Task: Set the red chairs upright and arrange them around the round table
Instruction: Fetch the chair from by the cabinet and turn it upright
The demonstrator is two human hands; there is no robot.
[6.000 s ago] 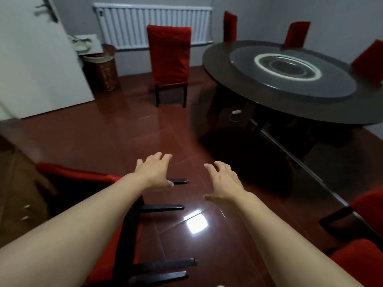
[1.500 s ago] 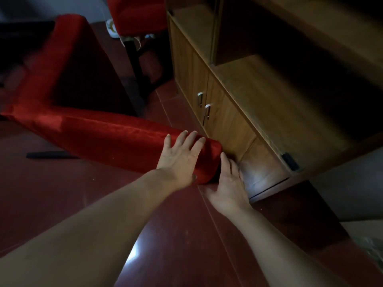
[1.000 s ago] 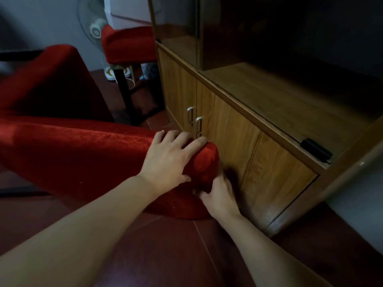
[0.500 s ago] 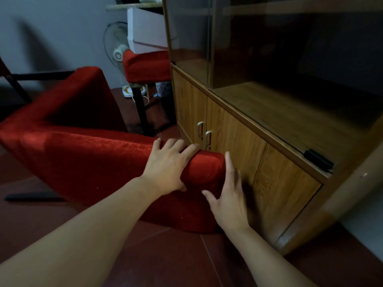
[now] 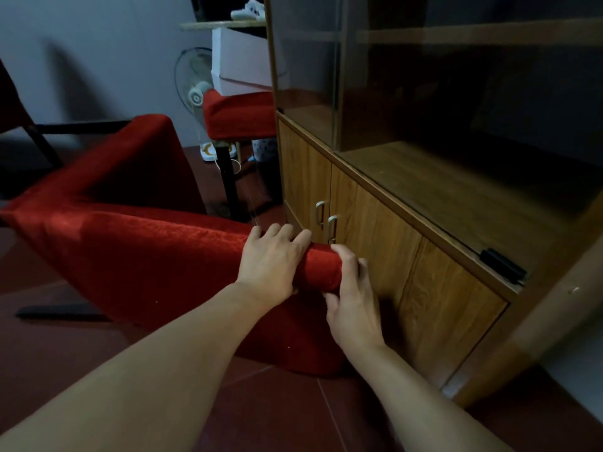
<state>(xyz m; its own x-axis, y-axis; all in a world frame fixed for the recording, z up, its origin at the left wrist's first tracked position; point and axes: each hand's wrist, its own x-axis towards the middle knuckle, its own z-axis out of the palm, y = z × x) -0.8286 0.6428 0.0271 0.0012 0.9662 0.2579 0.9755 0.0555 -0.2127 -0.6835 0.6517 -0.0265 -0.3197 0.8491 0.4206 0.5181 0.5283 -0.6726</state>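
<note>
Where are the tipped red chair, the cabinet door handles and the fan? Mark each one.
tipped red chair (image 5: 137, 256), head view, on its red backrest cover.
cabinet door handles (image 5: 332, 227), head view, on the nearer metal handle.
fan (image 5: 195, 96), head view, on its white hub.

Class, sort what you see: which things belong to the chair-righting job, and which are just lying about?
Job:
tipped red chair
left hand
right hand
second red chair

Lying about:
wooden cabinet
fan
white box

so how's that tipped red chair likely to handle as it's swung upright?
Tipped red chair: probably a rigid frame under a loose fabric cover, so the cover may slip under the left hand and right hand. Likely bulky and top-heavy. Its top edge sits close to the wooden cabinet: may knock it.
</note>
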